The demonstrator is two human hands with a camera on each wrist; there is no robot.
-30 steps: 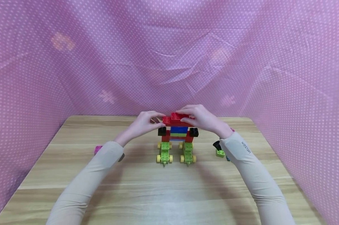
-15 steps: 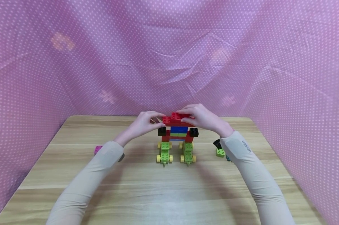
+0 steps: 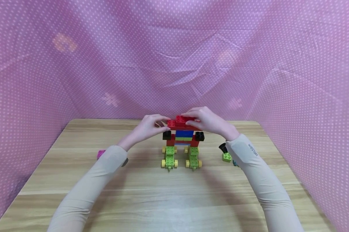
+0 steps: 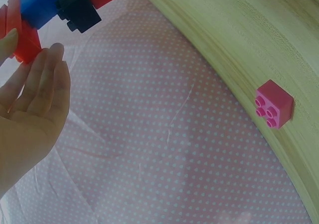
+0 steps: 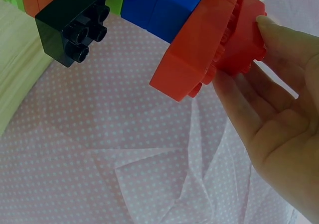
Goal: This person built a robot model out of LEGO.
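A brick model [image 3: 182, 141] stands mid-table on two green wheel bases with yellow wheels. It has red, blue and green layers, two black side bricks and a wide red plate [image 3: 174, 124] on top. My left hand [image 3: 164, 125] pinches the plate's left end; the left wrist view shows its fingers [image 4: 47, 74] against the red plate [image 4: 22, 42]. My right hand [image 3: 189, 118] holds a small red brick [image 3: 183, 119] on the plate. In the right wrist view this small red brick [image 5: 244, 37] sits on the red plate [image 5: 197, 55], with a black brick [image 5: 75, 27] lower on the side.
A loose pink brick [image 3: 100, 154] [image 4: 273, 104] lies on the wooden table [image 3: 151, 193] to the left. A small green brick [image 3: 227, 157] with a black piece [image 3: 222, 148] lies to the right. Pink dotted cloth [image 3: 174, 64] walls in three sides.
My right forearm has lifted slightly. Both hands and the model stay where they were.
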